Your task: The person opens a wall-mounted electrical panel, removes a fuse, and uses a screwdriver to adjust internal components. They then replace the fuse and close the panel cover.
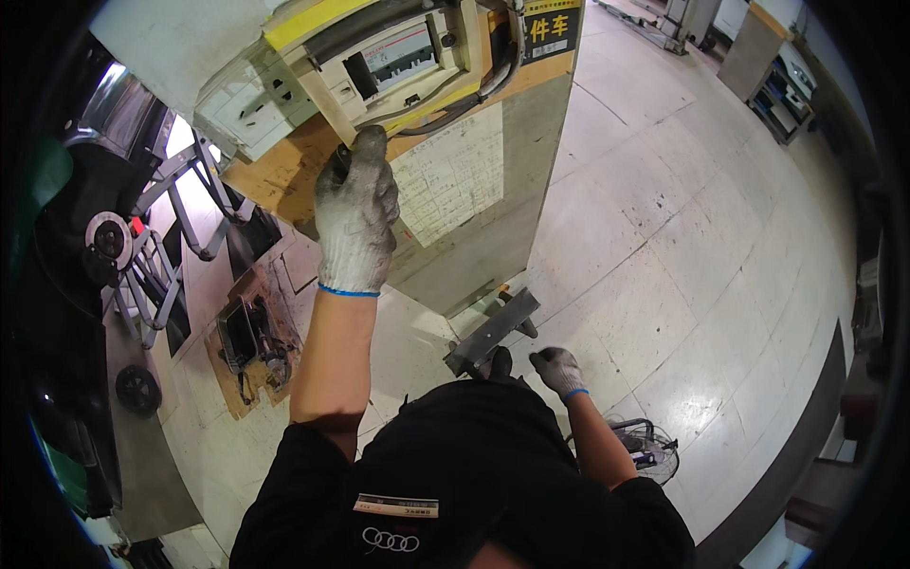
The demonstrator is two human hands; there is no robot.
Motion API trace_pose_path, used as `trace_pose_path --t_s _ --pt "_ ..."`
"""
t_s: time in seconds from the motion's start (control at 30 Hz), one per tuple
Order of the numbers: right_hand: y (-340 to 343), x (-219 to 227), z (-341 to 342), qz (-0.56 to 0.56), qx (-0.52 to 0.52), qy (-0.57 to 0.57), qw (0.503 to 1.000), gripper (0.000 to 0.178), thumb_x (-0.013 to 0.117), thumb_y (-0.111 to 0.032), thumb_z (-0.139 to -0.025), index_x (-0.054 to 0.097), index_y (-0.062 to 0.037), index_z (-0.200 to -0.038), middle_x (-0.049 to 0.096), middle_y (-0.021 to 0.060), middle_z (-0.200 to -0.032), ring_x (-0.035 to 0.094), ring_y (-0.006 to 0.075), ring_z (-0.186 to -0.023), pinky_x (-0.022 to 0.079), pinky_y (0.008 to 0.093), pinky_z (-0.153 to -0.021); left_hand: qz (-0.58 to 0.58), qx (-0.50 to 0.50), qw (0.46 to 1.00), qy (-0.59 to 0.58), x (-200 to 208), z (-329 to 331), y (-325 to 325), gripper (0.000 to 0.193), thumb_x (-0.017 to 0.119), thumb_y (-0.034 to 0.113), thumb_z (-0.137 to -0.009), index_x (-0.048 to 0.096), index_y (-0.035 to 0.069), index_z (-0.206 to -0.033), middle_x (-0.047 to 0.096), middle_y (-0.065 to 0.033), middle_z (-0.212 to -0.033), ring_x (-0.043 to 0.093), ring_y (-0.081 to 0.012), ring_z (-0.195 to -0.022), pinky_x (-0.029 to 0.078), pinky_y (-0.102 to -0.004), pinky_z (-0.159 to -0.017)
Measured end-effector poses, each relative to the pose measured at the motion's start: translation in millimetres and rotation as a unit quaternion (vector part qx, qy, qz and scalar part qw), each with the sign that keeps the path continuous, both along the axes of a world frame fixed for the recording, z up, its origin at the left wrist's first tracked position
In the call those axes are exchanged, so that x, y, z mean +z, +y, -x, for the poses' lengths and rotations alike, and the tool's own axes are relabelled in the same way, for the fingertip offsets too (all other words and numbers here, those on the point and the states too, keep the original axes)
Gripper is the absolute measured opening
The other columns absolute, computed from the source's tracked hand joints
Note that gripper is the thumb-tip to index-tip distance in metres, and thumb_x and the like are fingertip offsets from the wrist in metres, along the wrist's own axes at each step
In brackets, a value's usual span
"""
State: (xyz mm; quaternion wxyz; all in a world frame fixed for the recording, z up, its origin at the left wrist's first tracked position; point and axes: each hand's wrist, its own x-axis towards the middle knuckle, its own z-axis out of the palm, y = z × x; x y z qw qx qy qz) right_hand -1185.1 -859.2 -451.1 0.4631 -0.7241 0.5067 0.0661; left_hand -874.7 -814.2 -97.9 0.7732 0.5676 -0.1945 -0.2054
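On my head feed, the left fingers (372, 147) curl against the lower left corner of the cream frame of an electrical breaker box (327, 106); they touch it, but I cannot tell whether they really grip it. My left hand (355, 213) wears a pale knit glove with a blue hem, and the forearm rises straight behind it.

My right hand (559, 370), gloved likewise, hangs low over the floor, well apart from the box. Its fingers bend loosely inward, and I cannot make out whether they close fully or hold anything.

The breaker box sits high on the pillar (479, 251), its opening showing a row of circuit breakers (403, 52). Yellow edging runs along its top and bottom, dark cables (513, 57) loop down its right side, and a white socket panel (254, 109) sits just to its left. Below the box I see a written sheet of paper (455, 171).

Farther out, a dark metal bar (493, 332) lies at the pillar's foot, near a black shoe (500, 362). A round wire-guarded item (661, 449) stands beyond my right forearm. To the left I have a brown board (227, 384) bearing black parts, then a small black wheel (139, 391).
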Motion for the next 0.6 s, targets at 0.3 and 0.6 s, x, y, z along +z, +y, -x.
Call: trace_pose_path --t_s 0.3,0.6 --pt "72 3 72 -0.059 -0.001 0.113 0.992 0.048 0.069 -0.046 -0.088 0.078 -0.0040 -0.111 0.078 0.0193 -0.102 0.075 0.0322 -0.098 0.057 0.0421 -0.091 0.001 -0.035 0.999 -0.010 -9 -8 0 0.033 0.075 0.042 -0.094 0.054 0.017 -0.087 0.042 0.0067 -0.063 0.037 -0.0067 -0.050 0.026 -0.0255 -0.046" --pt "100 -59 248 -0.076 -0.209 0.140 0.965 0.041 0.069 -0.040 -0.090 0.077 -0.0029 -0.106 0.077 0.0138 -0.088 0.073 0.0304 -0.072 0.057 0.0437 -0.070 0.078 -0.034 0.995 -0.055 -32 -23 -12 0.039 0.078 0.046 -0.094 0.054 0.016 -0.086 0.044 0.0064 -0.063 0.037 -0.0065 -0.050 0.028 -0.0245 -0.045"
